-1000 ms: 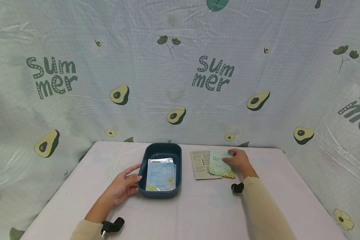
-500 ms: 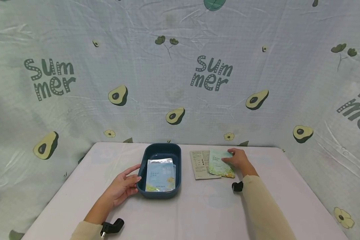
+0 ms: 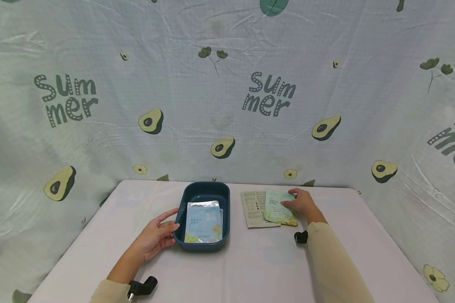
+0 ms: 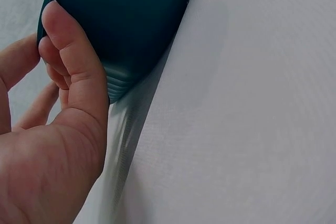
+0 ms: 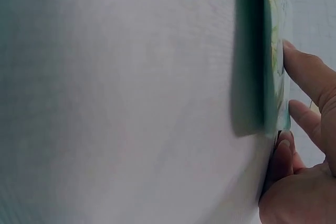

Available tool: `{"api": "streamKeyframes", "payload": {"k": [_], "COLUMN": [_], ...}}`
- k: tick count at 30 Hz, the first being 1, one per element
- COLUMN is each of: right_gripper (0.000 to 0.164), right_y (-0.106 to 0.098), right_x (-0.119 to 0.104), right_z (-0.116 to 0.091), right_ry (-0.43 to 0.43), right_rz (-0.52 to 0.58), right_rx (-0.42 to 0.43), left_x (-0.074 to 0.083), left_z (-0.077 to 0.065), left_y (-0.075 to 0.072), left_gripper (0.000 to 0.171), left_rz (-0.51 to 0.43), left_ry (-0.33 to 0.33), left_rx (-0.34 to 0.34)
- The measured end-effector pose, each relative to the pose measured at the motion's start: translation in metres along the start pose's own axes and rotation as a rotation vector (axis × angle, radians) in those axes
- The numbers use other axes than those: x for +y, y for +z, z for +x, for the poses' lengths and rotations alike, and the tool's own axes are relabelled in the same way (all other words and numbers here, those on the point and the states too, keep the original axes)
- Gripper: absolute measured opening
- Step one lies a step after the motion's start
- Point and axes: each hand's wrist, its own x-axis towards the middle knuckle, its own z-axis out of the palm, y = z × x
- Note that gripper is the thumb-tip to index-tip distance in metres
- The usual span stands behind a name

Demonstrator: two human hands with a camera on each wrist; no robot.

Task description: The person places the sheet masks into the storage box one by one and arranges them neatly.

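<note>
In the head view my left hand (image 3: 156, 236) holds the left side of a dark blue plastic tray (image 3: 224, 214), thumb at its rim. The left wrist view shows the thumb (image 4: 79, 61) against the tray wall (image 4: 131, 19), other fingers behind. Inside the tray lie flat light blue sachets (image 3: 202, 223), overlapping, with a silver top edge. On the right, my right hand (image 3: 303, 204) pinches the right edge of a pale green sachet (image 3: 278, 209) with flowers printed along its bottom. That sachet partly covers a beige printed sachet (image 3: 255, 212).
A pale pink-white cloth covers the table (image 3: 261, 269). Behind it hangs a light curtain (image 3: 189, 97) printed with avocados and lettering. Black wrist cameras (image 3: 143, 286) sit at both beige sleeves (image 3: 335, 265).
Both hands, the tray and the sachets keep their places; only a slight shift of the head view shows.
</note>
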Motion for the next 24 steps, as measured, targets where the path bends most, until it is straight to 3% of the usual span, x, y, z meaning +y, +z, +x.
{"api": "streamKeyframes", "payload": {"k": [19, 24], "right_gripper": [0.067, 0.069], "right_y": [0.0016, 0.0015], "right_x": [0.0016, 0.0024], "right_z": [-0.0006, 0.0025], "right_ry": [0.025, 0.006], "right_rz": [-0.016, -0.020], "right_rx": [0.011, -0.001], "left_x": [-0.0011, -0.0016], "left_z": [0.0024, 0.0032], "left_y": [0.0012, 0.0010], "left_gripper": [0.074, 0.072], "left_rz": [0.016, 0.027], "left_ry": [0.003, -0.006], "left_rx": [-0.011, 0.022]}}
